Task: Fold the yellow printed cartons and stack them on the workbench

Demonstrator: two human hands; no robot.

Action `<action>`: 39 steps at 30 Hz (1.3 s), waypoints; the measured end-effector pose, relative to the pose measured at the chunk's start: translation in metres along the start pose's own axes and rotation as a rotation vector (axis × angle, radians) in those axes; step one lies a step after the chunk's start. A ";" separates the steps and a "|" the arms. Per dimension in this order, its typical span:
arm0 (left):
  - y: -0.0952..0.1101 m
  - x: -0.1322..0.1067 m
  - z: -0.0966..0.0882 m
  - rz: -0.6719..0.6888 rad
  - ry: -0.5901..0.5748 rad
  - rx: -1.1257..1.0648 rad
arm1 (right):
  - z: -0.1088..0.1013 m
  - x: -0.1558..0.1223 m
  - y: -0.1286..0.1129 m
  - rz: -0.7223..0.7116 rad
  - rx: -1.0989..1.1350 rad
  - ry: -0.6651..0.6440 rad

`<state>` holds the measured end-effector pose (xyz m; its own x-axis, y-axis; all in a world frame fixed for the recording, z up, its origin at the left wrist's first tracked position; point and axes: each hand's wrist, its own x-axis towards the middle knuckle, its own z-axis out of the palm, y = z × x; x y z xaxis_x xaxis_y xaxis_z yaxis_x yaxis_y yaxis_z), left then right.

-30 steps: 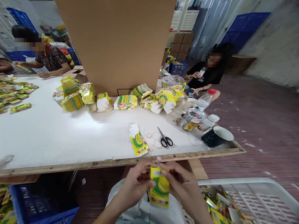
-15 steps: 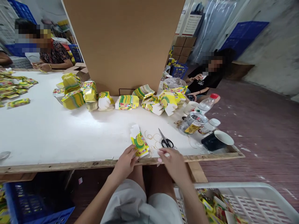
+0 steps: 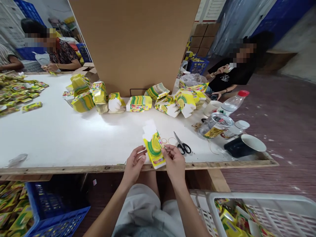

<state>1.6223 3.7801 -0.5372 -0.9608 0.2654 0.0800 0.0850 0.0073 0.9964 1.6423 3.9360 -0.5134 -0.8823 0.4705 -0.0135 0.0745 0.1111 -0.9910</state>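
Note:
A flat yellow-and-green printed carton [image 3: 153,146] with white end flaps is tilted up over the table's near edge. My right hand [image 3: 174,161] pinches its right side between thumb and fingers. Just left of the carton is my left hand [image 3: 134,163], its fingers bent and apart; whether a fingertip touches the carton's edge I cannot tell. Black-handled scissors [image 3: 183,147] lie beyond my right hand, blades pointing away. Thin rubber bands [image 3: 172,141] rest between the scissors and the carton.
Stacks of flat cartons [image 3: 139,103] line the table before a tall cardboard panel [image 3: 135,42]. A dark cup [image 3: 238,146], a clear jar [image 3: 216,125] and bottles stand at right. A blue crate [image 3: 34,200] and white basket [image 3: 212,200] flank my legs. Two people [image 3: 65,54] [image 3: 229,70] sit across.
My right hand has moved from beside the scissors onto the carton's right side. The carton has been raised, and my left hand has come off its left edge. The view has shifted slightly left.

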 end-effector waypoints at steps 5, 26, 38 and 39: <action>0.019 -0.015 0.006 -0.277 -0.169 -0.685 | 0.000 -0.041 0.005 0.122 0.260 -0.145; 0.037 -0.035 0.012 -0.204 -0.128 -0.427 | -0.030 -0.058 0.001 -0.086 0.006 -0.173; 0.041 -0.040 0.000 -0.248 -0.498 -0.544 | -0.052 -0.054 -0.014 -0.175 -0.102 -0.349; 0.040 -0.040 0.000 -0.243 -0.509 -0.531 | -0.052 -0.054 -0.013 -0.156 -0.052 -0.301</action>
<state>1.6639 3.7698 -0.5004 -0.6858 0.7268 -0.0386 -0.3743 -0.3067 0.8751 1.7133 3.9548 -0.4927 -0.9820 0.1654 0.0912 -0.0554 0.2094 -0.9763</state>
